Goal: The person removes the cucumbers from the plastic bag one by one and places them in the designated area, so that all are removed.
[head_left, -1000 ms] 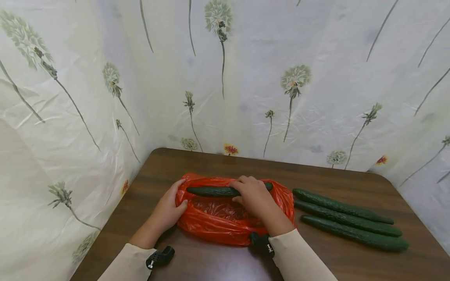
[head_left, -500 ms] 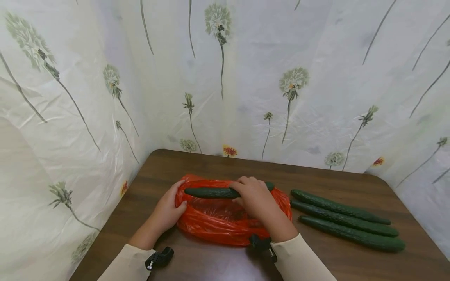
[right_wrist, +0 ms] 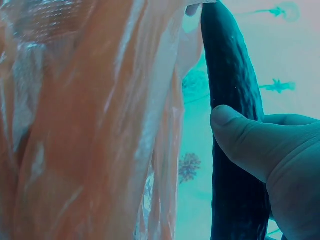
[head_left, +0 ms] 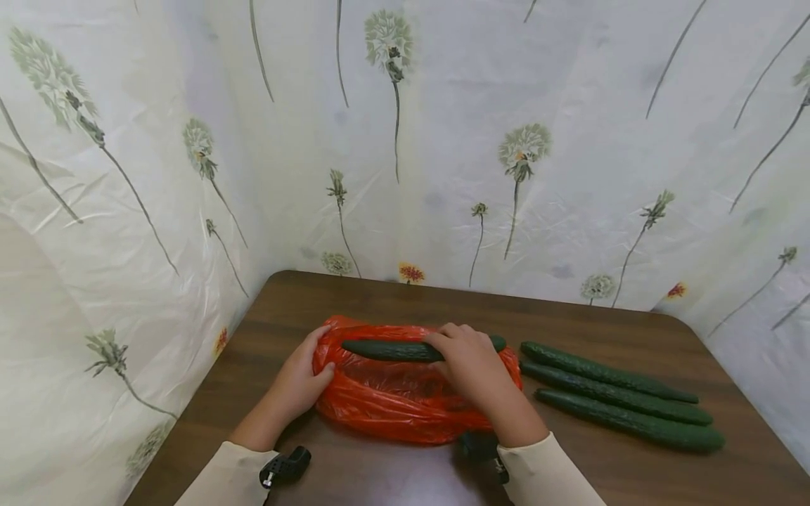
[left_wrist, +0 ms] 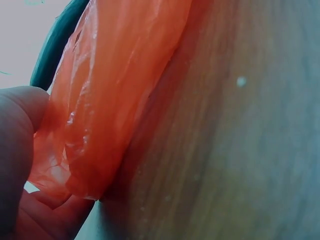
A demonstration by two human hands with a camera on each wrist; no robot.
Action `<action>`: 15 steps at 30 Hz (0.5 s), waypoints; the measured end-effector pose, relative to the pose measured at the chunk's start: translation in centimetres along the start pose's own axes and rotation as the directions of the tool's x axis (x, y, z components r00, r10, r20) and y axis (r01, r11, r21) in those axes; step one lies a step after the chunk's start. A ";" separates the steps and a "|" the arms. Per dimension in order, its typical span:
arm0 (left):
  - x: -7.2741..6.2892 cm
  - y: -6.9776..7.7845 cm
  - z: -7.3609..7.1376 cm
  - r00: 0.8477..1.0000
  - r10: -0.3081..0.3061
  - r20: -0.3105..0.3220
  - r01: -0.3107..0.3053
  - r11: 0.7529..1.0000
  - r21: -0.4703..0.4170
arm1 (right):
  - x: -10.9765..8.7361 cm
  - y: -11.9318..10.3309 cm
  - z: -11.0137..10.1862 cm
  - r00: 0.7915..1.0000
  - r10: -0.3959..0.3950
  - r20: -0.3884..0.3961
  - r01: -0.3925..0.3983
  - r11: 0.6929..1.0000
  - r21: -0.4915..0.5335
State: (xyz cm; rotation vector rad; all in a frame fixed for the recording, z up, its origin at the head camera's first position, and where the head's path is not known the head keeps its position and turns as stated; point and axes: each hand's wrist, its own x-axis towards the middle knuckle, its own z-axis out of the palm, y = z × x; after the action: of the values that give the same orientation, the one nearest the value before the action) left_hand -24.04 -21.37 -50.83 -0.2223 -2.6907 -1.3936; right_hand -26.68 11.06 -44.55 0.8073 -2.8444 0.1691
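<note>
A dark green cucumber (head_left: 387, 350) lies crosswise over the mouth of a red plastic bag (head_left: 405, 419). My right hand (head_left: 471, 362) grips it near its right end; in the right wrist view the thumb (right_wrist: 240, 132) presses along its side. With my left hand (head_left: 300, 376) I hold the left edge of the bag, thumb at the front and fingers behind. The left wrist view shows the bag film between thumb and fingers, with the cucumber's tip (left_wrist: 52, 55) just beyond. The bag's mouth gapes toward me, and the fingers behind it are partly hidden.
To the right of the bag, three more cucumbers (head_left: 626, 390) lie side by side on the brown wooden table (head_left: 373, 478). Flower-printed sheeting (head_left: 436, 140) stands along the table's back and left side. Each wrist carries a black camera mount (head_left: 286, 466).
The right hand has shifted slightly to the right with the cucumber, whose tip now sits farther from the left hand. The left hand keeps its hold on the bag.
</note>
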 end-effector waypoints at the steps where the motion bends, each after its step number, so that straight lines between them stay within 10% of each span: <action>1: 0.0 0.0 0.0 1.000 0.002 0.000 -0.002 1.000 -0.002 | -0.1 0.1 0.0 1.000 0.001 -0.001 -0.001 1.000 -0.005; 15: 0.1 -0.1 0.1 1.000 -0.003 0.009 0.003 1.000 0.003 | -2.2 1.2 -0.2 0.997 0.023 -0.073 -0.025 0.999 -0.024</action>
State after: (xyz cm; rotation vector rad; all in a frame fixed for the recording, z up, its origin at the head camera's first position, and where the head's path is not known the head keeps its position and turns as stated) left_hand -24.18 -21.35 -50.92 -0.2254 -2.7015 -1.3923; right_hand -25.47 13.24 -44.91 0.7469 -2.7837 0.1624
